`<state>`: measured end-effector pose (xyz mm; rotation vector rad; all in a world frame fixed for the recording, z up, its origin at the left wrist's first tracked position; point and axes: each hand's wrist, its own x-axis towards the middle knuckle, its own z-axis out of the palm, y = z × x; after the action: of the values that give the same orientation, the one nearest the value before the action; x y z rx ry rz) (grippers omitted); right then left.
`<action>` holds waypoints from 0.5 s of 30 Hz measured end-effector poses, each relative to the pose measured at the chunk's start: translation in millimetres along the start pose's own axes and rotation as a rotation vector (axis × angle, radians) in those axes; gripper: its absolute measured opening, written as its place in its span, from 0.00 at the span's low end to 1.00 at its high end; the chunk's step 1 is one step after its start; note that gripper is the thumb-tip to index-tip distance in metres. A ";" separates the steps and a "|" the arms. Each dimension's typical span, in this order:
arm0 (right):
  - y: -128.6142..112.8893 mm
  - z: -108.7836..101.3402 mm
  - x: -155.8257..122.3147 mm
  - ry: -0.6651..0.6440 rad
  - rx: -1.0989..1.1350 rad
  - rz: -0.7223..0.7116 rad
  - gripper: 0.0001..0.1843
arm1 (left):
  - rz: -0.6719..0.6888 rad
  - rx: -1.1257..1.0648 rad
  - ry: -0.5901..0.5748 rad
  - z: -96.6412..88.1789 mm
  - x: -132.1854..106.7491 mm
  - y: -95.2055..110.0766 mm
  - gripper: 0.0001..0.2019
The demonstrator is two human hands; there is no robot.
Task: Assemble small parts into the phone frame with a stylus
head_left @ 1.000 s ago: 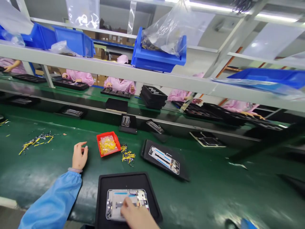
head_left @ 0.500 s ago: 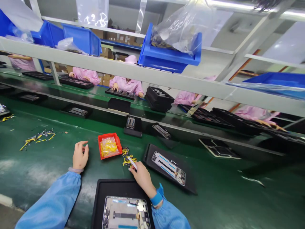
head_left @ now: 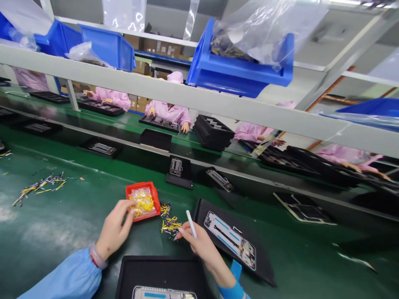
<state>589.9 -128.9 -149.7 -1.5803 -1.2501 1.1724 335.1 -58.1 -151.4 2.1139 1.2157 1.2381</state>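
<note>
My left hand (head_left: 116, 228) reaches over the left rim of a small red tray (head_left: 127, 192), thumb and fingers apart. Inside the tray lies a clear bag with yellow pieces (head_left: 144, 202); the fingertips are at its edge. My right hand (head_left: 199, 243) grips a slim white pen-like tool (head_left: 191, 223), its upper end pointing up. Beside these fingers is a pile of small yellow and black strips (head_left: 171, 224). Below, a black tray (head_left: 156, 270) holds an opened phone frame (head_left: 156, 293), cut off by the bottom edge. Another phone frame (head_left: 230, 241) rests on a black tray to the right.
More yellow and black strips (head_left: 42, 185) lie scattered on the green bench (head_left: 75, 216) at left. Black trays with phone parts (head_left: 179, 171) line the raised strip behind. Blue bins (head_left: 240, 70) stand on the shelf above. People in pink work across the bench.
My left hand has moved right and forward to the red tray. My right hand still grips the white tool, now tilted more upright. The view has shifted, so the near phone frame shows less.
</note>
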 end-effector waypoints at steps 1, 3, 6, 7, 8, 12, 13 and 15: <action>-3.3 1.0 2.7 0.001 0.023 0.009 0.20 | 0.035 -0.023 -0.114 4.0 3.4 11.1 0.14; -11.5 4.6 10.1 0.035 0.014 -0.050 0.20 | 0.077 -0.039 -0.330 13.0 12.1 30.5 0.13; -26.7 13.5 25.0 0.107 -0.083 -0.209 0.20 | 0.096 -0.015 -0.424 26.1 26.5 45.5 0.10; -31.7 17.3 30.0 0.121 -0.118 -0.247 0.19 | 0.096 0.005 -0.416 29.6 30.5 46.2 0.08; -36.4 21.6 34.8 0.121 -0.142 -0.274 0.18 | 0.095 0.027 -0.405 32.3 33.7 45.0 0.07; -45.5 38.2 49.1 0.021 -0.165 -0.360 0.12 | 0.068 0.108 -0.356 36.1 38.8 32.3 0.04; -44.0 40.6 52.2 -0.011 -0.180 -0.389 0.10 | 0.054 0.134 -0.347 35.8 38.6 29.2 0.03; -35.5 41.1 60.0 -0.078 -0.236 -0.454 0.09 | 0.036 0.201 -0.350 35.0 37.3 24.0 0.02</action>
<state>546.6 -61.5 -138.1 -1.3193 -1.7391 0.8243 384.8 -36.9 -134.7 2.3792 1.1863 0.7382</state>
